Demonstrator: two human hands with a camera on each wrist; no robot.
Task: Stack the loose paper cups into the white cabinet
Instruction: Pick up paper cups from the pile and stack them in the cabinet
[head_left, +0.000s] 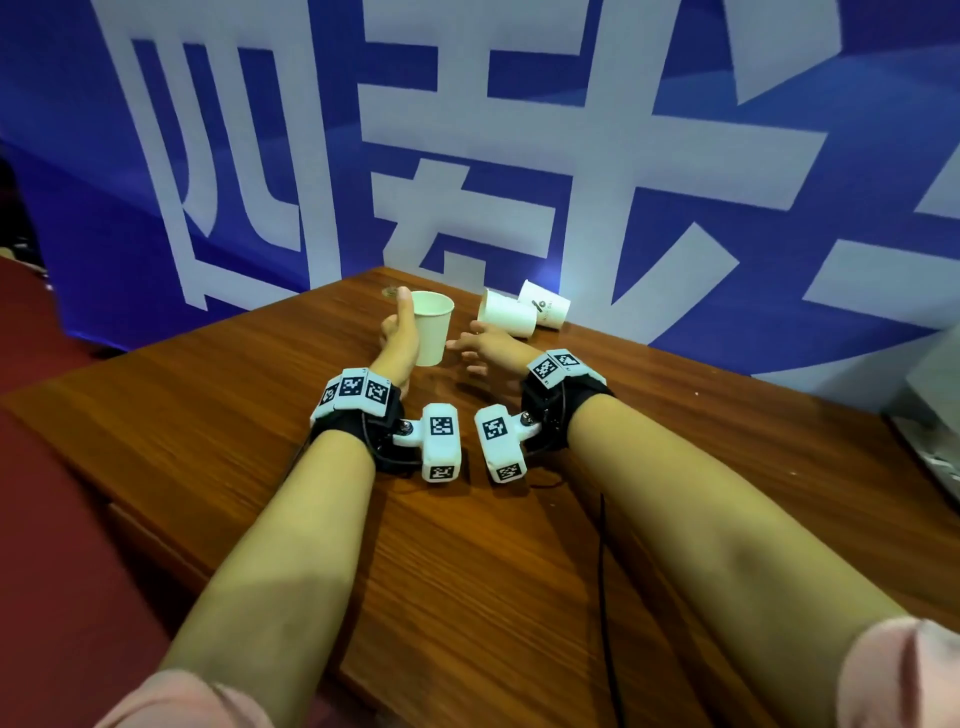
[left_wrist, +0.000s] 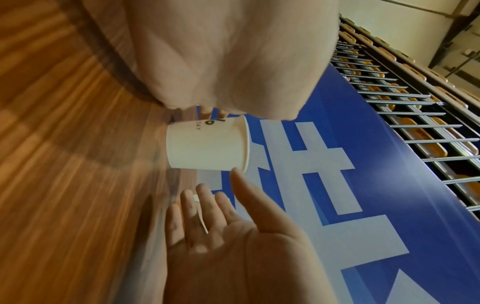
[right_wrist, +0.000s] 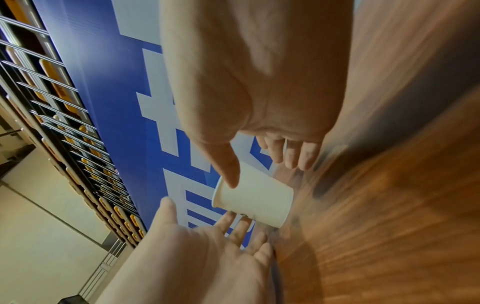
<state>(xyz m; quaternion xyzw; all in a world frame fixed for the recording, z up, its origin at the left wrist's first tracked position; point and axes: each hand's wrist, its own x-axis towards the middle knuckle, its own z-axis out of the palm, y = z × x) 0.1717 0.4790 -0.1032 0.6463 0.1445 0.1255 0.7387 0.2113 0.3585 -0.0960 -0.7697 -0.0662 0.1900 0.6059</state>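
left hand: our left hand (head_left: 397, 332) has its fingers and thumb wrapped round one upright cup (head_left: 431, 327), holding it near the back of the bench (head_left: 218, 415). Can't tell from the head view if the cup's bottom is touching the wood or sitting just above it.

right hand: our right hand (head_left: 485, 348) is spread out and holding nothing, fingers relaxed and reaching toward the other cups. It's just beside the held cup, not touching it as far as we can see.

loose cups: two more cups, a plain one (head_left: 506, 313) and a printed one (head_left: 545, 306), lie on their sides right up against each other at the back edge of the bench, next to the blue banner (head_left: 260, 156). Nobody's got hold of those yet.

cabinet: the grey-white thing at the far right edge (head_left: 935, 384) might be the cabinet, honestly can't tell. Either way, no cups in it that we can see.

done so far: pretty much just one cup picked up. Nothing's nested together, nothing's put away.

still to do: we'd guess grab the two tipped-over cups, slot them into one stack with the held one, then carry the lot over to the cabinet. So early days, most of the job is still ahead.
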